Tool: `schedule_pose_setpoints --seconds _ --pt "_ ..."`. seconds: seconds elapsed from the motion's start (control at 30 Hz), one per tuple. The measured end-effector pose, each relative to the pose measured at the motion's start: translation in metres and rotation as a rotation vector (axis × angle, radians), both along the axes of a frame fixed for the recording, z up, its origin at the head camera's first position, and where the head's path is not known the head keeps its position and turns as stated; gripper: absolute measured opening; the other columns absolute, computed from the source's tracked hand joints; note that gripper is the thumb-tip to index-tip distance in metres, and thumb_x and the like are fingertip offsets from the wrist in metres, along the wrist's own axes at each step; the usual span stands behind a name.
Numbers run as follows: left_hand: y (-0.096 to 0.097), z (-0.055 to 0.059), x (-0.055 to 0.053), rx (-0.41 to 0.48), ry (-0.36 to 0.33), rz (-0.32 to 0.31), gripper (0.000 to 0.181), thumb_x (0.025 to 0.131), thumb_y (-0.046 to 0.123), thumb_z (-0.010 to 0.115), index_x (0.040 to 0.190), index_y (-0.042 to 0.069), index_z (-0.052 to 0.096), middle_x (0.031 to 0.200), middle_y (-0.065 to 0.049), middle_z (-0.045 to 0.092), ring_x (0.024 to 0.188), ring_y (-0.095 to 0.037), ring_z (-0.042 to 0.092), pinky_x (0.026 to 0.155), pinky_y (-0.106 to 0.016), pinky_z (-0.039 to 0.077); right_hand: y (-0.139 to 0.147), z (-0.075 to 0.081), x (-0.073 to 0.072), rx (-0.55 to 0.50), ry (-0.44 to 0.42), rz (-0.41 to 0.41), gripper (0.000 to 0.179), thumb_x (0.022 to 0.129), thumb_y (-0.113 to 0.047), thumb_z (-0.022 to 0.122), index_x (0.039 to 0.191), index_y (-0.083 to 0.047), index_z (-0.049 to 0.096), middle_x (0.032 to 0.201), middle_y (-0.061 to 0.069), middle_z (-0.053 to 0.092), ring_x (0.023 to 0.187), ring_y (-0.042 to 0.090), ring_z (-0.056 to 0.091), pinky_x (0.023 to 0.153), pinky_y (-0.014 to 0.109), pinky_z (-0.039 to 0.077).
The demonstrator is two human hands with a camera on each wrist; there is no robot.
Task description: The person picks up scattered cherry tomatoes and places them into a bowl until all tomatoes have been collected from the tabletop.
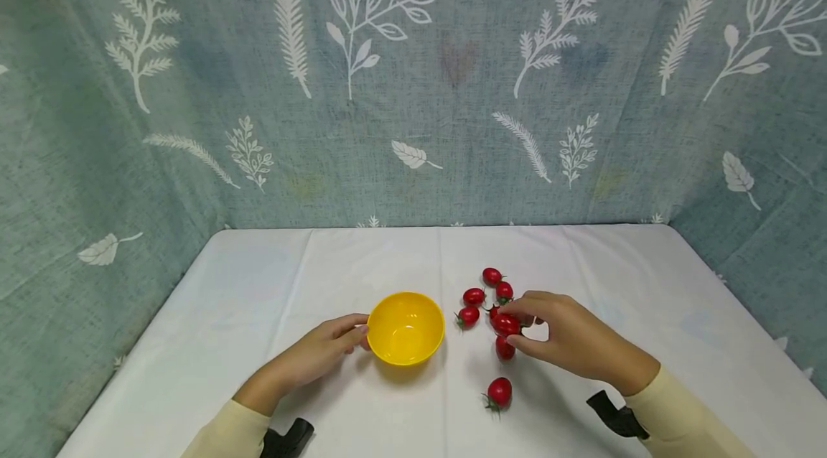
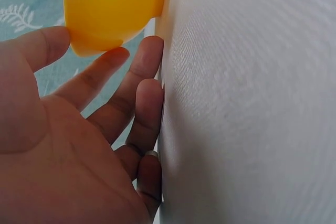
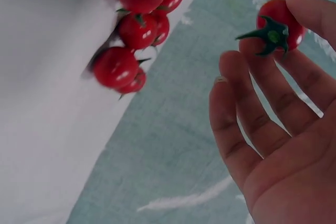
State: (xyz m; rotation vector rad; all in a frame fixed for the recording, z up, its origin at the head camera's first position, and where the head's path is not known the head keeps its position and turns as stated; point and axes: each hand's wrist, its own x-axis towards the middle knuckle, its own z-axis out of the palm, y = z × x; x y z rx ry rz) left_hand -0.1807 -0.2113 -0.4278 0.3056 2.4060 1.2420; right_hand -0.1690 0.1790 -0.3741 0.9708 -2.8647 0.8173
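Observation:
My right hand [image 1: 561, 332] pinches a red cherry tomato [image 1: 506, 325] between thumb and fingertips. In the right wrist view this tomato [image 3: 274, 12] is up off the white cloth, its green calyx facing the camera. My left hand [image 1: 323, 350] is at the left side of a yellow bowl [image 1: 407, 314]. The left wrist view has the thumb and forefinger tips touching the outside of the bowl [image 2: 113, 9], the other fingers loosely bent along the cloth. Nothing lies inside the bowl.
Several cherry tomatoes cluster right of the bowl, among them one at the back [image 1: 492, 276] and one at the left [image 1: 468, 316]. A lone tomato [image 1: 500, 391] lies nearer the front. The table [image 1: 355, 257] has a white cloth; a patterned green curtain [image 1: 413, 85] hangs behind.

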Motion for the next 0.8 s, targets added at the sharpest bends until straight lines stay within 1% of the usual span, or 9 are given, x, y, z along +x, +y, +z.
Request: schedule_pose_setpoints --seconds 0.17,0.27,0.4,0.5,0.57,0.67,0.8 --pt "0.002 -0.001 -0.001 -0.022 0.026 -0.006 0.047 0.105 0.048 0.044 0.140 0.020 0.056 0.107 0.003 0.068 0.108 -0.019 0.058 0.091 -0.040 0.045 -0.013 0.004 -0.002 -0.001 0.035 -0.010 0.033 0.087 -0.023 0.079 0.119 -0.024 0.071 0.108 -0.013 0.067 0.099 0.008 0.062 0.085 0.030 0.058" --pt "0.002 -0.001 0.000 -0.028 0.030 -0.011 0.048 0.104 0.049 0.044 0.141 0.020 0.055 0.107 0.003 0.069 0.110 -0.019 0.059 0.093 -0.043 0.047 -0.022 0.006 -0.004 -0.006 0.055 -0.006 0.035 0.086 -0.024 0.079 0.120 -0.022 0.071 0.113 -0.010 0.067 0.103 0.013 0.063 0.084 0.029 0.058" --pt "0.001 0.000 -0.001 -0.029 0.023 -0.016 0.049 0.104 0.050 0.044 0.142 0.020 0.054 0.110 0.004 0.070 0.113 -0.020 0.059 0.099 -0.050 0.046 -0.035 0.007 -0.005 -0.038 0.079 0.012 0.035 0.087 -0.024 0.079 0.121 -0.020 0.071 0.111 -0.009 0.068 0.091 0.008 0.060 0.076 0.025 0.056" --pt "0.001 0.000 -0.001 -0.025 0.019 -0.009 0.049 0.104 0.049 0.045 0.143 0.020 0.054 0.111 0.005 0.070 0.115 -0.020 0.059 0.102 -0.053 0.045 -0.045 0.006 -0.008 -0.048 0.099 0.023 0.035 0.087 -0.025 0.079 0.121 -0.020 0.071 0.108 -0.008 0.068 0.086 0.006 0.057 0.076 0.027 0.055" --pt "0.001 0.000 -0.001 -0.021 0.016 -0.006 0.049 0.104 0.049 0.045 0.143 0.020 0.053 0.111 0.005 0.070 0.116 -0.020 0.059 0.102 -0.055 0.044 -0.051 0.005 -0.010 -0.047 0.102 0.026 0.034 0.088 -0.025 0.078 0.121 -0.020 0.071 0.105 -0.009 0.068 0.088 0.008 0.059 0.079 0.027 0.055" --pt "0.000 -0.001 0.000 -0.014 0.011 -0.005 0.049 0.104 0.049 0.045 0.143 0.020 0.053 0.111 0.004 0.070 0.117 -0.020 0.059 0.103 -0.055 0.044 -0.061 0.003 -0.013 -0.056 0.073 0.030 0.033 0.089 -0.025 0.077 0.121 -0.020 0.071 0.100 -0.012 0.067 0.088 0.010 0.061 0.078 0.026 0.055" --pt "-0.002 -0.003 0.001 -0.012 0.008 -0.002 0.049 0.104 0.049 0.045 0.143 0.020 0.053 0.111 0.004 0.070 0.116 -0.020 0.059 0.103 -0.055 0.044 -0.072 0.001 -0.016 -0.073 0.047 0.056 0.033 0.089 -0.023 0.077 0.120 -0.018 0.071 0.097 -0.012 0.067 0.084 0.014 0.062 0.071 0.022 0.054"
